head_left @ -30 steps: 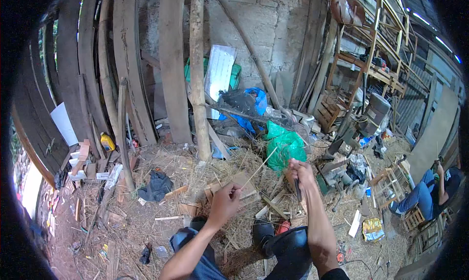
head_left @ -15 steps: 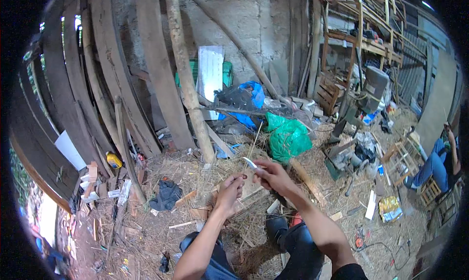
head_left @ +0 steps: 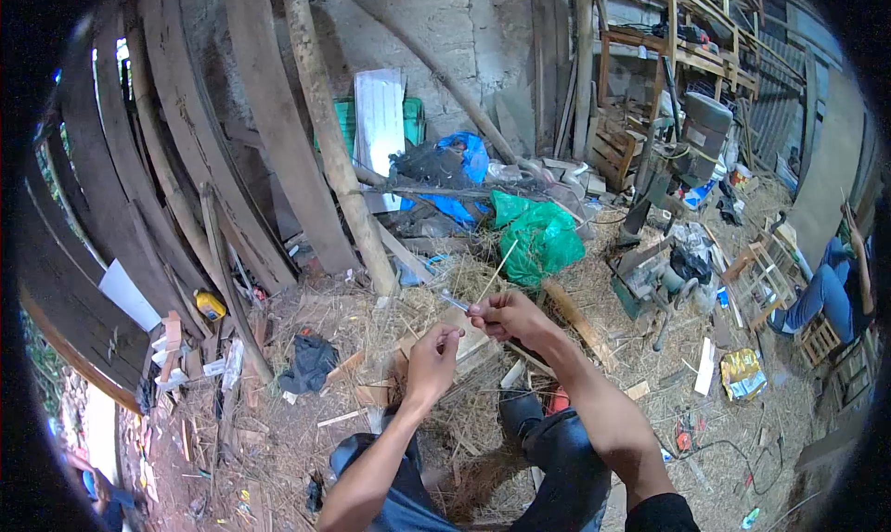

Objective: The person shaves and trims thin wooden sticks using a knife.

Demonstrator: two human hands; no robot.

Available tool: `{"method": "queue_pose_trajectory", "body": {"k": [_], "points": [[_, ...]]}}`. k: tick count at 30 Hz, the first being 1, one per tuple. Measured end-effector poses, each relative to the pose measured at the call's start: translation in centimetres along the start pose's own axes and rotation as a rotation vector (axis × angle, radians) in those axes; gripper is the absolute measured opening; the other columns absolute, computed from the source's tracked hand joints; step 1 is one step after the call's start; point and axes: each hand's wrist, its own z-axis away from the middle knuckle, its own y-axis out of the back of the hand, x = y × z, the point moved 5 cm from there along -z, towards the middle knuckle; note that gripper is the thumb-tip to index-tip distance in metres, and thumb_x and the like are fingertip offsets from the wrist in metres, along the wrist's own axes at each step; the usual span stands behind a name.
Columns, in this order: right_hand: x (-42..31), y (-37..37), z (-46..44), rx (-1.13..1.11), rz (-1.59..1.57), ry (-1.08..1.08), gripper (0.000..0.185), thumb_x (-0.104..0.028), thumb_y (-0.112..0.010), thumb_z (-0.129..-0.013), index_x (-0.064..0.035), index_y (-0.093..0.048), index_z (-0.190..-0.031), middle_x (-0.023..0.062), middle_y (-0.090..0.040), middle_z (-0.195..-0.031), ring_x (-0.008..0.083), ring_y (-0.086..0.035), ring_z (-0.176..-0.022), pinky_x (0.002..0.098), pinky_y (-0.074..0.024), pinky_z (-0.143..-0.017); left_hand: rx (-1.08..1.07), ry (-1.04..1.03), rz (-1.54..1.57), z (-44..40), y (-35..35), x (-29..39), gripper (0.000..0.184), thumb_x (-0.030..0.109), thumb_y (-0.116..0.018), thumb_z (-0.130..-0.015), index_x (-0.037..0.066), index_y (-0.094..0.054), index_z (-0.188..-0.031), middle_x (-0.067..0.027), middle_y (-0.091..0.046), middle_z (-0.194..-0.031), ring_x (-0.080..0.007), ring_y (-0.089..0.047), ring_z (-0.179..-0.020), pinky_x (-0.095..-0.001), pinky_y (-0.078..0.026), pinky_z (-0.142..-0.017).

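A small knife (head_left: pixel 453 300) is gripped in my right hand (head_left: pixel 512 318), its shiny blade pointing up and left. My left hand (head_left: pixel 432 363) is closed in a pinch just below and left of it. A thin pale stick (head_left: pixel 499 269) slants up and right past the blade, in line with the left fingertips. Its lower end is hidden by the fingers. Both hands are above my knees, close together but apart.
Straw and wood scraps cover the ground. A green plastic bag (head_left: pixel 538 240) lies ahead beside a short log (head_left: pixel 577 320). Planks (head_left: pixel 278 115) lean on the left. A person in jeans (head_left: pixel 817 295) sits at the right. A black bag (head_left: pixel 309 362) lies left of my hands.
My right hand has moved slightly left and up, and the knife blade has turned flatter, pointing more to the left. The left hand has shifted a little left. The view has shifted slightly.
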Motion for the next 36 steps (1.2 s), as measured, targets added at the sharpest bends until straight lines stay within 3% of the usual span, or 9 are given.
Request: {"method": "queue_pose_trajectory", "body": {"k": [3, 11, 14, 17, 20, 25, 29, 31, 36], "points": [[0.1, 5.8, -0.5, 0.372, 0.177, 0.08, 0.018, -0.018, -0.055, -0.091, -0.0034, -0.059, -0.083, -0.0042, -0.053, -0.066, 0.0025, -0.034, -0.048, 0.0203, -0.0231, -0.042, -0.04, 0.033, 0.004, 0.7, 0.1, -1.0, 0.017, 0.014, -0.051, -0.091, 0.001, -0.061, -0.096, -0.0111, -0.066, -0.092, -0.022, -0.063, -0.088, -0.0304, -0.047, -0.078], [-0.8, 2.1, 0.3, 0.162, -0.128, 0.161, 0.016, -0.022, -0.052, -0.093, -0.0057, -0.055, -0.093, -0.0045, -0.05, -0.07, 0.0026, -0.034, -0.051, 0.0191, -0.0257, -0.045, -0.111, 0.198, 0.225, -0.3, -0.3, -2.4, 0.02, 0.015, -0.052, -0.088, -0.002, -0.061, -0.093, -0.0104, -0.065, -0.092, -0.0168, -0.059, -0.089, -0.0278, -0.044, -0.078], [-0.9, -2.3, 1.1, 0.128, -0.081, 0.109, 0.017, -0.021, -0.053, -0.093, -0.0059, -0.056, -0.086, -0.0044, -0.05, -0.068, 0.003, -0.035, -0.051, 0.02, -0.025, -0.045, -0.111, 0.211, 0.393, -0.7, -0.4, -2.0, 0.019, 0.016, -0.052, -0.088, -0.002, -0.06, -0.091, -0.0058, -0.061, -0.084, -0.0119, -0.055, -0.079, -0.0253, -0.042, -0.071], [-0.3, -3.8, 0.7, -0.001, -0.076, 0.028, 0.02, -0.021, -0.054, -0.092, -0.0055, -0.057, -0.081, -0.0043, -0.049, -0.066, 0.0033, -0.034, -0.05, 0.0205, -0.0244, -0.044, -0.084, 0.179, 0.478, -0.5, 0.4, -2.3, 0.018, 0.018, -0.052, -0.09, 0.003, -0.061, -0.096, 0.0055, -0.044, -0.069, -0.0025, -0.036, -0.057, -0.0193, -0.027, -0.049], [0.0, -3.2, 0.5, -0.028, -0.012, 0.015, 0.019, -0.017, -0.054, -0.092, -0.0039, -0.055, -0.078, -0.0024, -0.051, -0.067, 0.0035, -0.031, -0.046, 0.0199, -0.0218, -0.043, -0.158, 0.329, 0.507, 0.4, 0.5, -2.0, 0.018, 0.017, -0.051, -0.09, 0.003, -0.06, -0.094, 0.0041, -0.05, -0.073, -0.0051, -0.041, -0.058, -0.0206, -0.033, -0.052], [-0.8, -2.0, 0.5, 0.043, -0.006, -0.053, 0.02, -0.018, -0.057, -0.091, -0.0052, -0.056, -0.075, -0.0037, -0.05, -0.064, 0.003, -0.03, -0.046, 0.0202, -0.0204, -0.042, -0.005, 0.045, 0.067, 0.0, 0.8, -0.2, 0.021, 0.018, -0.049, -0.091, -0.001, -0.057, -0.094, -0.0115, -0.065, -0.086, -0.0208, -0.062, -0.073, -0.034, -0.046, -0.065], [-0.6, -1.2, 0.8, 0.038, 0.053, -0.053, 0.021, -0.02, -0.059, -0.089, -0.0048, -0.057, -0.076, -0.0034, -0.052, -0.065, 0.0028, -0.03, -0.045, 0.0207, -0.0201, -0.041, -0.026, 0.086, -0.037, 0.4, 0.5, 0.7, 0.022, 0.019, -0.05, -0.09, -0.001, -0.057, -0.093, -0.0175, -0.065, -0.084, -0.0265, -0.064, -0.078, -0.0371, -0.047, -0.067], [-0.6, -0.5, 0.9, 0.113, 0.161, -0.049, 0.023, -0.026, -0.062, -0.087, -0.0062, -0.059, -0.076, -0.0049, -0.051, -0.061, 0.0032, -0.033, -0.044, 0.0225, -0.0224, -0.041, 0.052, -0.034, -0.009, 0.6, 0.4, 1.1, 0.016, 0.014, -0.05, -0.089, -0.002, -0.055, -0.086, -0.0214, -0.06, -0.072, -0.0368, -0.06, -0.067, -0.0406, -0.044, -0.059], [-0.4, 0.5, 1.0, 0.085, 0.16, -0.044, 0.024, -0.027, -0.065, -0.085, -0.0062, -0.059, -0.075, -0.0039, -0.053, -0.061, 0.0039, -0.036, -0.044, 0.0221, -0.0242, -0.042, 0.053, -0.05, -0.011, 0.4, -0.4, 1.0, 0.015, 0.013, -0.051, -0.088, -0.001, -0.055, -0.086, -0.0219, -0.061, -0.073, -0.0376, -0.061, -0.069, -0.0414, -0.045, -0.06]]}}
